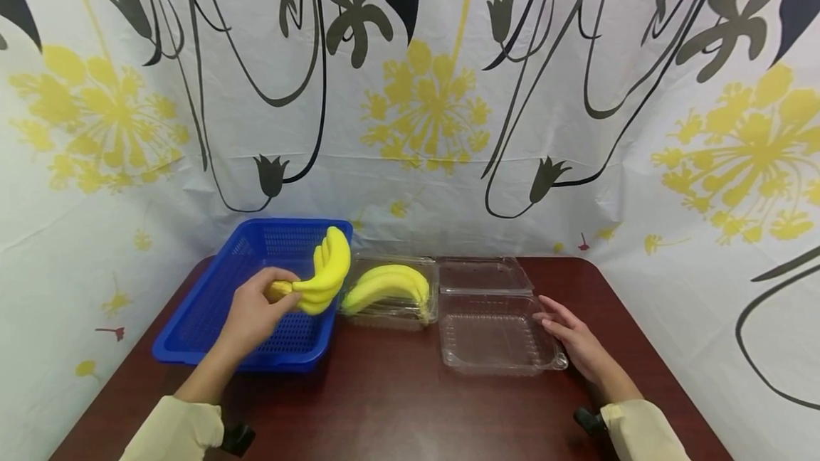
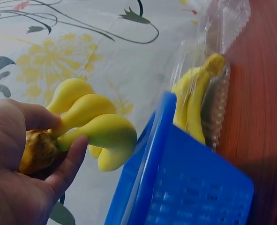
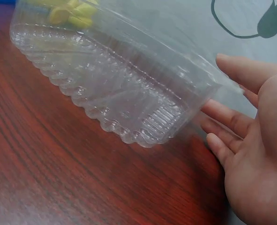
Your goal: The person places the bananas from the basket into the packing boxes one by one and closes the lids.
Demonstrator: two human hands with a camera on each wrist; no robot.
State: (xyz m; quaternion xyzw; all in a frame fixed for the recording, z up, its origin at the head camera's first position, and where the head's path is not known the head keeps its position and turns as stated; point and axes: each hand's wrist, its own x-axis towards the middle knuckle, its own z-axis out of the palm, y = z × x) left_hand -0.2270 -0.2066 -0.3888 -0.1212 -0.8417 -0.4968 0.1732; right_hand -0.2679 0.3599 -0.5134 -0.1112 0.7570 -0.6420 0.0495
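My left hand (image 1: 259,308) pinches a bunch of yellow bananas (image 1: 328,269) by its brown stem end. The bunch hangs over the right part of a blue plastic basket (image 1: 168,344); in the left wrist view the bananas (image 2: 105,126) overlap the basket's rim (image 2: 159,136). On the right, my right hand (image 1: 579,340) has its fingers loosely extended at the right side of a clear plastic clamshell box (image 1: 500,336). That box lies with its lid folded back and nothing inside. The right wrist view shows the fingertips right at the box's (image 3: 115,89) side wall.
Between basket and clamshell box stands another clear box (image 1: 432,272) with a second bunch of bananas (image 1: 387,287) in it. All stand on a dark red wooden table (image 1: 397,404). A patterned white cloth (image 1: 423,212) rises behind and along both sides.
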